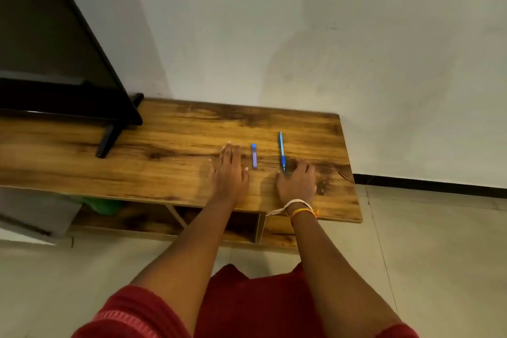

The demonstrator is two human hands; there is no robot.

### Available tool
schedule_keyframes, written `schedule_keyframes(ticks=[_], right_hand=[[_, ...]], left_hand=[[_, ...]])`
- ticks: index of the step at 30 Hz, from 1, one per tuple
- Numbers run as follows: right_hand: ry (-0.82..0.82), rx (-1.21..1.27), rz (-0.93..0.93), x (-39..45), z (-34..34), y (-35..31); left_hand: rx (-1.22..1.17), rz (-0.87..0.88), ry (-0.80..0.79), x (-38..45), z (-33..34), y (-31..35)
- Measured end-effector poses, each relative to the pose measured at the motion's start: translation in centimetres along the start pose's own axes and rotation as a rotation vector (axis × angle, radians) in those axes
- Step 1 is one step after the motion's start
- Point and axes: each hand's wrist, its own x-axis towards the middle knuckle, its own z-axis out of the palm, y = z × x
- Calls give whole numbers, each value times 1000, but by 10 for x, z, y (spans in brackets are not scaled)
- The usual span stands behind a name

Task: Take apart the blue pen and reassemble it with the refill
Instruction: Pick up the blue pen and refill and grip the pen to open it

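Our left hand (230, 170) lies flat and empty on the wooden counter (170, 129); our right hand (297, 180) curls loosely at the slim blue plastic pen (281, 152), gripping nothing. Light, slippery; we'd pinch mid-barrel.

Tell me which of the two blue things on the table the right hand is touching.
The long blue pen, at its near end under the right hand. The shorter refill case lies untouched between the hands.

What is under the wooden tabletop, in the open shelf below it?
Under the wooden tabletop an open shelf shows a green object at left and upright dividers. The tabletop's edge and the left forearm cover the rest of the compartments.
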Motion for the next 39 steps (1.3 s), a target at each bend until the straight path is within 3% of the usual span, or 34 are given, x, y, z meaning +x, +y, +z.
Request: schedule_keyframes(ticks=[7,39], right_hand=[[203,-186,-174,8,16,17],[214,8,-165,14,16,14]], left_hand=[[109,-81,94,1,33,-11],[44,-111,182,1,38,-16]])
